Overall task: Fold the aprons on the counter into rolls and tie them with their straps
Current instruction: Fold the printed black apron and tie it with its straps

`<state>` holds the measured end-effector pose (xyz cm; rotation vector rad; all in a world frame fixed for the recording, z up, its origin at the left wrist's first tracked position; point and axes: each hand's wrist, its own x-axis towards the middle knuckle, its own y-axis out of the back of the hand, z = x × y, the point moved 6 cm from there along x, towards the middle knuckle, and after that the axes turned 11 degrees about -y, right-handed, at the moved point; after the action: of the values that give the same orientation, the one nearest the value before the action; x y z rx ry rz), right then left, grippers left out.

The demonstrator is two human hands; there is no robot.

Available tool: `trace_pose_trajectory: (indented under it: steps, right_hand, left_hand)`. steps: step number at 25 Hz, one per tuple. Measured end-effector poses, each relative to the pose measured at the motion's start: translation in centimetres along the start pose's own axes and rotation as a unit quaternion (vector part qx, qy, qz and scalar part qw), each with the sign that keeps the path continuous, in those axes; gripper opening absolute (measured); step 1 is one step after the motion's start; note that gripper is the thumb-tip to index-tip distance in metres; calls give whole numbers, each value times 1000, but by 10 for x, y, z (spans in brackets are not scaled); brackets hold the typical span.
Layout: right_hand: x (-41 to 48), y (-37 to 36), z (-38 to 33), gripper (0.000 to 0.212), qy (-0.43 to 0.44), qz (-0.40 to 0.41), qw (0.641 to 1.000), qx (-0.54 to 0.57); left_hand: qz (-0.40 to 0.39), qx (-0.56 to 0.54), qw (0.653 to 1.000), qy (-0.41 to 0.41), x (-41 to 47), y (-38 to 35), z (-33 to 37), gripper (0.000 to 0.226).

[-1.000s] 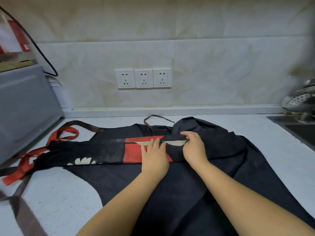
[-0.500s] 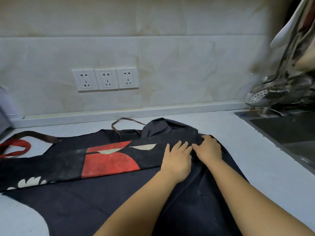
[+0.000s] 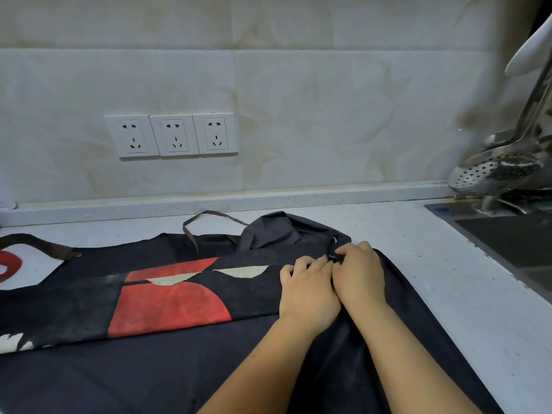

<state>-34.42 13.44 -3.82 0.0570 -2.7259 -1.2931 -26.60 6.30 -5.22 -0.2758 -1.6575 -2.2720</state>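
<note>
The dark apron [image 3: 179, 369] lies spread on the counter [image 3: 442, 282] under both forearms, and a folded band of it with red and cream patches [image 3: 170, 306] runs away to the left of the hands. The left hand [image 3: 307, 291] and right hand [image 3: 358, 273] sit side by side, touching, at the right end of that band, both with fingers curled down and pinching its dark far edge. Just beyond the knuckles a bunch of dark fabric [image 3: 277, 231] humps up. A thin brown strap [image 3: 191, 231] loops on the counter beyond and to the left of the left hand. Far out to the left lie a wider brown strap [image 3: 38, 245] and a red strap [image 3: 10, 264]. To the right of the right hand, past bare counter, is a sink [image 3: 507, 240] with a perforated metal ladle [image 3: 493, 171] above it. Three wall sockets [image 3: 173, 135] sit on the tiled wall beyond the left hand.
</note>
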Motion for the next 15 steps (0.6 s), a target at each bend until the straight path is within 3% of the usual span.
trace_pose_trajectory:
  steps: [2,4,8,11,13,15]
  right_hand:
    - [-4,-9,-8,20,32,-42,998,-36]
    - [-9,-15,-15,26,87,-80,985,-125]
    - [-3,-4,-11,27,59,-124,987,-83]
    - [1,3,-5,23,2,-105,994,-24]
    - [0,3,-4,34,-32,-100,993,-49]
    - [0,1,-3,25,-42,-109,988,-106]
  left_hand:
    - [63,-120,989,53,1,9,-14,37]
    - [79,-202,972,95,1,10,-27,47]
    - [-4,-73,997,-2,2,10,-11,48]
    - [-45,-30,998,-12,6,6,-9,47]
    - [-54,-33,998,-8,7,3,-10,44]
    - [-49,-41,998,2,7,4,-12,42]
